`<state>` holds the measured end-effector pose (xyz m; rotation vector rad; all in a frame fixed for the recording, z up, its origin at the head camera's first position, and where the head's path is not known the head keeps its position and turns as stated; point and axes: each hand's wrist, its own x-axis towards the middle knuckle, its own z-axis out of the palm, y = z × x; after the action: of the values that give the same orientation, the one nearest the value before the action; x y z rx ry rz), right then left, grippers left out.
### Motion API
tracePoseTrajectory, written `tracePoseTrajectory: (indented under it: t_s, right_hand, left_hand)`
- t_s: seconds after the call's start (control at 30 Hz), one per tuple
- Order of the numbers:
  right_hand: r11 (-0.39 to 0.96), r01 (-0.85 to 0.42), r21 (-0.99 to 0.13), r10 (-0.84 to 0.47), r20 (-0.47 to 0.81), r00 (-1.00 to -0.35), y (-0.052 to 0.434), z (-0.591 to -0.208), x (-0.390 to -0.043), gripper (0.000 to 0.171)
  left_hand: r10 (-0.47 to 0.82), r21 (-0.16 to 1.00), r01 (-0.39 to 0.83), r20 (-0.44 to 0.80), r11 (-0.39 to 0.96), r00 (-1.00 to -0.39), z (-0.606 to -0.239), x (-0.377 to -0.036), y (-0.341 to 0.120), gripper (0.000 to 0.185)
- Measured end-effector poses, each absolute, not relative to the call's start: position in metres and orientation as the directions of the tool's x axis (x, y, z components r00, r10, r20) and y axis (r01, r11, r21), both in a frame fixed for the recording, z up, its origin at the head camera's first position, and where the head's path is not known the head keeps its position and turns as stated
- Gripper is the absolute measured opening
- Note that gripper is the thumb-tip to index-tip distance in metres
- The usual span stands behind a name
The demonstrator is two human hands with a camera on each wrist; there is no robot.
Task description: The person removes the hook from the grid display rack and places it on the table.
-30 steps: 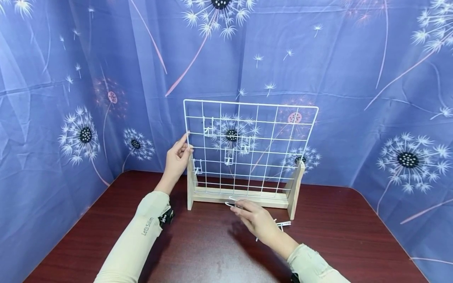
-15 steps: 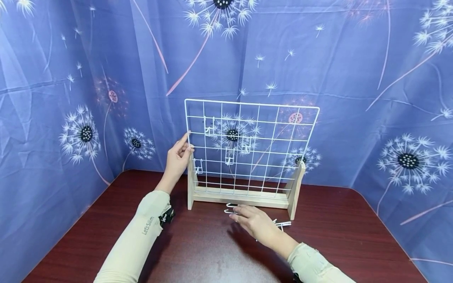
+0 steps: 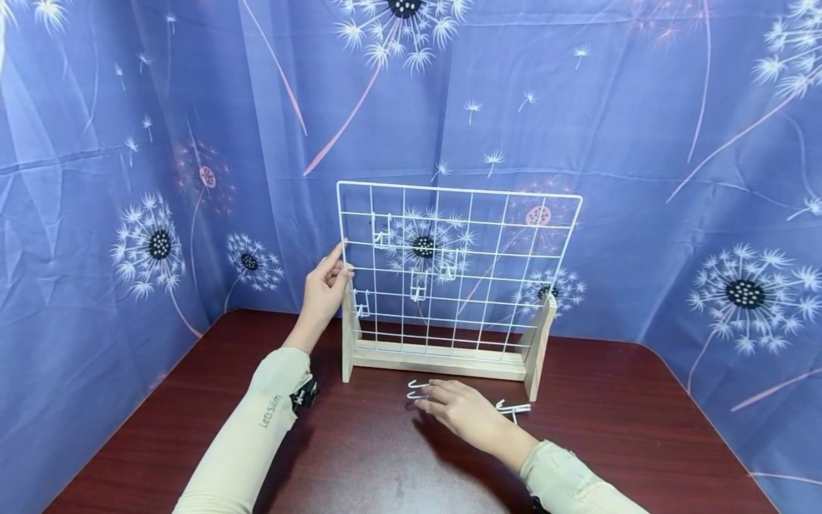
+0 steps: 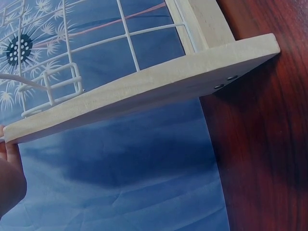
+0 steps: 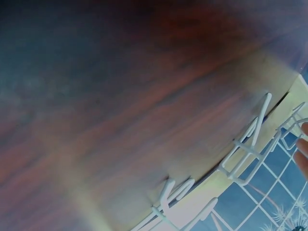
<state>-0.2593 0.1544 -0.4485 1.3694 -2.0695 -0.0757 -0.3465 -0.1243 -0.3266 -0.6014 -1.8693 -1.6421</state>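
Observation:
A white wire grid panel stands upright in a pale wooden stand. My left hand pinches the panel's left edge just above the wooden side piece; in the left wrist view only part of this hand shows. Low in front of the stand, my right hand holds a white wire hook, its two curved ends poking out to the left past the fingertips. Fingers and the held hook reach the right edge of the right wrist view.
Several white hooks hang on the panel's left and middle squares. More loose hooks lie on the dark red tabletop behind the right hand; two hooks show in the right wrist view. A blue dandelion-print curtain surrounds the table.
My right hand has lowered slightly with the hook, away from the panel's bottom and toward me. The left hand keeps its place on the panel's edge.

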Motion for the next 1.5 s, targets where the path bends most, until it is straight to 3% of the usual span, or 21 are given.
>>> tracePoseTrajectory:
  t_s: [0.37, 0.7, 1.5]
  right_hand:
    - [0.437, -0.735, 0.519, -0.892, 0.351, -0.284, 0.1489, -0.4486, -0.2580, 0.029]
    - [0.422, -0.700, 0.576, -0.907, 0.263, -0.330, 0.1465, -0.4495, -0.2564, 0.031]
    - [0.401, -0.691, 0.602, -0.916, 0.246, -0.316, 0.1456, -0.4534, -0.2516, 0.028]
  left_hand:
    - [-0.035, 0.733, 0.665, 0.676, 0.142, -0.736, -0.3268, -0.3466, -0.1239, 0.050]
    - [-0.035, 0.732, 0.665, 0.676, 0.145, -0.736, -0.3259, -0.3449, -0.1239, 0.049]
    - [-0.024, 0.729, 0.670, 0.679, 0.141, -0.733, -0.3260, -0.3456, -0.1242, 0.049]
